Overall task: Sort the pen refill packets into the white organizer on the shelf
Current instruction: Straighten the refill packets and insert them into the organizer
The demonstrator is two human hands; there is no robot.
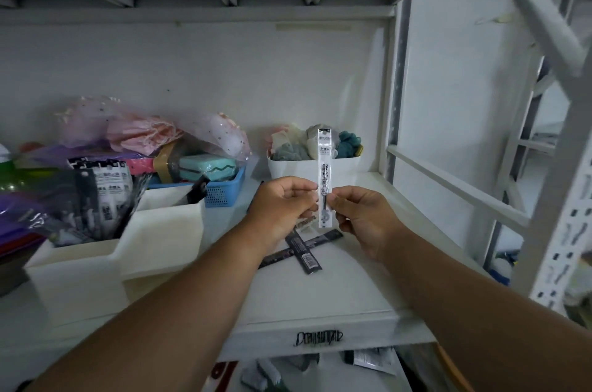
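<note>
A narrow white pen refill packet [324,167] stands upright above the shelf, pinched low down from both sides. My left hand [283,204] grips its left edge and my right hand [362,215] grips its right edge. Under my hands lie two or three dark refill packets [302,250], crossed on the white shelf [352,289]. The white stepped organizer [160,231] stands at the left. Its front-left compartment holds several packets standing upright [105,199]; a dark packet [198,189] leans out of a rear compartment.
A blue basket [224,189] with boxes and pink net bags sits behind the organizer. A white bin [307,167] of fabric items stands at the back centre. Purple and green items crowd the far left. Shelf uprights [397,103] and rails bound the right side.
</note>
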